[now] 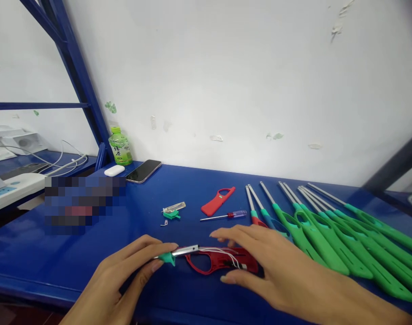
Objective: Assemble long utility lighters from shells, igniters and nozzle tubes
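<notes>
Near the table's front edge, my left hand (128, 275) pinches a metal tube (187, 250) with a teal collar (168, 257) on it. White wires (222, 251) run from the tube's right end into an open red lighter shell (217, 260) lying on the table. My right hand (270, 266) is spread over the shell's right end, thumb and fingers apart. Beyond the hands lie a red cover piece (215, 204), a screwdriver (228, 215) with a purple handle, a clear part (174, 207), a teal part (172, 215) and a small metal piece (164, 223).
Several green lighters (331, 243) with metal tubes fan across the right side of the blue table (100, 262). At the back left stand a green bottle (120, 148), a white case (114, 170) and a phone (144, 171). A power strip (16, 189) is at far left.
</notes>
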A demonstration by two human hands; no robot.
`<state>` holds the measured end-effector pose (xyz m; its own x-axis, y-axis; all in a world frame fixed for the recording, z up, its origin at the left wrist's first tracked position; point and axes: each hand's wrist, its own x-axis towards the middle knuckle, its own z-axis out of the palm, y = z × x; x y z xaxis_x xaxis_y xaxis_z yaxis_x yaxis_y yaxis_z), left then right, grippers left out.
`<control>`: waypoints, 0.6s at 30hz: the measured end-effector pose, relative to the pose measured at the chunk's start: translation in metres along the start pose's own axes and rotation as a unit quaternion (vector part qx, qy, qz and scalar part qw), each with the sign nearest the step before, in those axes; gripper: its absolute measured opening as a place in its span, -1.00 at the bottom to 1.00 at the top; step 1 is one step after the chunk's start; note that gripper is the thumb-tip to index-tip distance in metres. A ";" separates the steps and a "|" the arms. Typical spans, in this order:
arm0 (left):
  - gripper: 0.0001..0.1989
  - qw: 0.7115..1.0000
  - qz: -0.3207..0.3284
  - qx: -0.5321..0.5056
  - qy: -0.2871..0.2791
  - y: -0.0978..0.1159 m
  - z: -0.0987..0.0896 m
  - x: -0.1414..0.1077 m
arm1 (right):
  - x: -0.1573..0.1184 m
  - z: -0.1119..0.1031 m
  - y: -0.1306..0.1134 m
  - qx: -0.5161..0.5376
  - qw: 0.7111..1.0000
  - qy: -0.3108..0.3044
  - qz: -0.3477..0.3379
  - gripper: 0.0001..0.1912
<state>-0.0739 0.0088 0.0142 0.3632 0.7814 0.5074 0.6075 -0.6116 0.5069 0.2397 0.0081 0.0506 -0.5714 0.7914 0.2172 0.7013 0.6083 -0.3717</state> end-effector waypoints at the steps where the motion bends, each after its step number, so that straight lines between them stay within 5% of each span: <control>1: -0.73 1.000 -0.002 0.001 0.004 -0.001 -0.001 0.000 | 0.003 0.003 0.001 0.020 1.000 -0.012 -0.002 -0.54; 5: -0.70 0.999 0.013 0.019 -0.023 -0.008 -0.005 0.002 | 0.017 0.012 0.005 0.066 0.997 -0.015 -0.032 -0.75; 18: -0.64 0.997 0.013 0.075 -0.006 -0.020 0.003 -0.006 | 0.021 0.026 0.005 -0.069 0.992 -0.022 -0.103 -0.72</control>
<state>-0.0864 0.0168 -0.0015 0.3880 0.7675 0.5104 0.6965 -0.6068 0.3830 0.2203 0.0259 0.0301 -0.7251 0.6472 0.2354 0.6167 0.7623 -0.1963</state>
